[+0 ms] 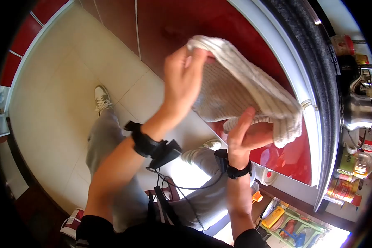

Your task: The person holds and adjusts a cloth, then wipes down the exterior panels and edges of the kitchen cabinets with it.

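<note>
A light grey, ribbed cloth [252, 82] hangs in loose folds between my two hands, in front of a glossy red cabinet front. My left hand [184, 76] pinches its upper left corner between thumb and fingers. Lower down and to the right, my right hand [248, 134] grips the cloth's lower part, with the fingers partly hidden by the fabric. Both wrists wear black straps with small devices.
A dark stone counter edge [314, 82] runs down the right side. Beyond it stand a metal pot [357, 111] and several jars. A green rack [295, 225] with items is at the lower right. Tiled floor [62, 103] lies left.
</note>
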Tool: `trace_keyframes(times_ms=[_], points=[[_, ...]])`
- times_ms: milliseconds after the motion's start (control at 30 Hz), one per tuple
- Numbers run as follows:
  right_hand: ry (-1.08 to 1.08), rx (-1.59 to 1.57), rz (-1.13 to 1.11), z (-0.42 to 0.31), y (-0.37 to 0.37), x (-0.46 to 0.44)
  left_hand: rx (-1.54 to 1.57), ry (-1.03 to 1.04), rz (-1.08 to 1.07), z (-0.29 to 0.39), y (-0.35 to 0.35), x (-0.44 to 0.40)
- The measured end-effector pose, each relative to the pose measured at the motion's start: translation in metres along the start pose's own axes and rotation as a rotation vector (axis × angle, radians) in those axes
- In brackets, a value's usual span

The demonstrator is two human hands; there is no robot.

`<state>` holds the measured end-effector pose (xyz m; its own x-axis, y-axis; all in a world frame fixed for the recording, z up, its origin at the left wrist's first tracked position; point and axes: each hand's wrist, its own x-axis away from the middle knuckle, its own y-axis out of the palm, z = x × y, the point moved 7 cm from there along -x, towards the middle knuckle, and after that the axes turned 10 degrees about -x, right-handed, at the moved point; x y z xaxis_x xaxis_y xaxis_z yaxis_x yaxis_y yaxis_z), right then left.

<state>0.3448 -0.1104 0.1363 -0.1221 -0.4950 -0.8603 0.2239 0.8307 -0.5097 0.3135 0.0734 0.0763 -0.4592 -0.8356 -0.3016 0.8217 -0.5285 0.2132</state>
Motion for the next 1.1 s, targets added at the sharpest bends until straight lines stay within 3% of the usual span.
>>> trace_keyframes(times_ms=[67,133,267,333,433,467,500,633,667,733,800,933,1100], points=[[0.390,-0.423,0.124,0.034,0.004,0.013,-0.104,0.146,0.039,0.016,0.018,0.008],[0.400,-0.417,0.180,0.040,0.004,0.013,-0.412,0.371,0.039,0.033,0.032,0.021],[0.451,-0.457,0.140,0.030,0.019,0.007,-0.626,0.674,-0.175,0.028,0.075,0.053],[0.441,-0.444,0.114,0.029,0.026,0.005,-0.833,0.681,-0.342,0.006,0.087,0.051],[0.479,-0.396,0.083,0.024,0.039,-0.001,-0.746,0.562,-0.362,-0.018,0.088,0.044],[0.428,-0.413,0.098,0.028,0.045,0.000,-0.859,0.567,-0.311,-0.027,0.091,0.043],[0.378,-0.430,0.112,0.032,0.050,0.001,-0.703,0.451,-0.310,-0.029,0.085,0.034],[0.402,-0.331,0.058,0.023,0.065,-0.004,-0.838,0.372,-0.404,-0.036,0.066,0.022],[0.413,-0.303,0.032,0.022,0.070,-0.003,-0.744,0.366,-0.369,-0.030,0.057,0.019],[0.426,-0.273,-0.005,0.014,0.075,-0.014,-0.997,0.595,-0.312,-0.018,0.051,0.023],[0.411,-0.270,-0.043,0.005,0.083,-0.020,-0.993,0.678,-0.190,-0.015,0.036,0.014],[0.259,-0.330,-0.180,-0.009,0.096,-0.022,-0.794,0.356,-0.103,-0.033,0.008,-0.014],[0.245,-0.428,-0.197,0.000,0.068,-0.022,-0.692,0.400,-0.017,-0.014,0.020,-0.005]])
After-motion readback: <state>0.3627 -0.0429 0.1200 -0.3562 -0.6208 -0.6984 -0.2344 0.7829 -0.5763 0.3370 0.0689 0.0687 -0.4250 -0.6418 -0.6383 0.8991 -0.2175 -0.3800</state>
